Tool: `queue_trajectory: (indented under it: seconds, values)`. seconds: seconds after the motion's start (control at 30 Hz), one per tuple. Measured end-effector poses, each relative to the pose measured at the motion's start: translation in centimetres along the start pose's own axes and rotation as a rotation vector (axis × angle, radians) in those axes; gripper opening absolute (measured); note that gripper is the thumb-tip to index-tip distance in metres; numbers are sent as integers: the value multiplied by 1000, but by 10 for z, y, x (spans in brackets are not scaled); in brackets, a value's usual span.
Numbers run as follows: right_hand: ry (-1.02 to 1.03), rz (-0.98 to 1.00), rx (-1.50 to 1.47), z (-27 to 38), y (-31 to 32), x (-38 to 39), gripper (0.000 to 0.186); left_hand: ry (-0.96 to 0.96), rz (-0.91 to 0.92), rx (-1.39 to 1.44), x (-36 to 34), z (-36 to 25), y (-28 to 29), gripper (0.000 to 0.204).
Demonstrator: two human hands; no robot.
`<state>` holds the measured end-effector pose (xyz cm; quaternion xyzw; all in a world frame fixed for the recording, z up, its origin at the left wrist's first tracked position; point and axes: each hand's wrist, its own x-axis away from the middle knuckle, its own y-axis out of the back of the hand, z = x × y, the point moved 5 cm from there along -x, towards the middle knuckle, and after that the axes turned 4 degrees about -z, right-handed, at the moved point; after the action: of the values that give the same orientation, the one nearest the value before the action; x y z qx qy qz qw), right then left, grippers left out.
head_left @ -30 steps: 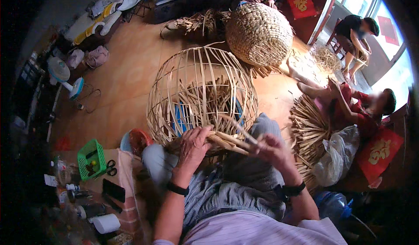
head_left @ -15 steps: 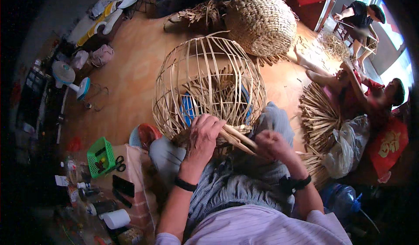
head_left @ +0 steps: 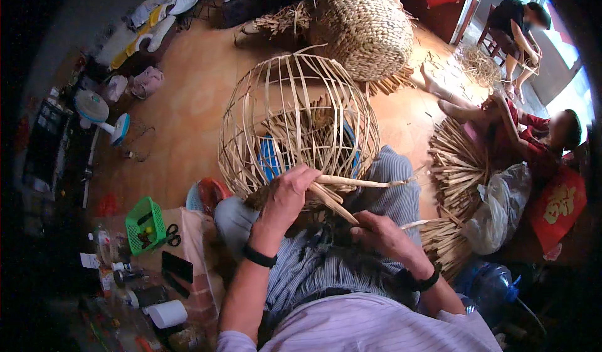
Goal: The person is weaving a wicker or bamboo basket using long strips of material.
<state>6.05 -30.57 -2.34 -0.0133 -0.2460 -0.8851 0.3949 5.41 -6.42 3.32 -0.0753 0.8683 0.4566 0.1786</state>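
Observation:
An open frame of thin pale strips (head_left: 274, 97), shaped like a round basket, stands before my knees. Dried plant stalks (head_left: 295, 129) and something blue (head_left: 268, 156) show through its bars. At its near edge, my left hand (head_left: 290, 192) is closed on the ends of dried plant strips. One of those strips (head_left: 364, 181) juts out to the right, its far end loose. Another strip (head_left: 334, 206) slants down to my right hand (head_left: 382, 234), which is closed around it over my lap; its tip sticks out past the knuckles.
A large woven basket (head_left: 367, 35) lies tilted at the back, a person's hands on its top edge. To the right are bundles of stalks (head_left: 453, 157), a plastic bag (head_left: 495, 211) and two seated people. A green basket (head_left: 145, 226) and scissors (head_left: 172, 235) lie at left.
My right hand has moved down and slightly left. The strips, earlier side by side, have spread: one now points right, freed from the right hand. The large basket at the back has tilted and shifted left.

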Motion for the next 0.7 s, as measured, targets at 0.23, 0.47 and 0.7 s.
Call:
queue_trajectory:
  seconds: [0.23, 0.47, 0.7]
  values:
    - [98, 86, -97, 21, 7, 1, 24, -21, 79, -44, 9, -14, 5, 53]
    - [-23, 257, -701, 84, 56, 14, 36, -41, -3, -49, 17, 0, -8, 54]
    - [441, -163, -1021, 53, 113, -14, 42, -35, -18, -40, 7, -5, -6, 41]
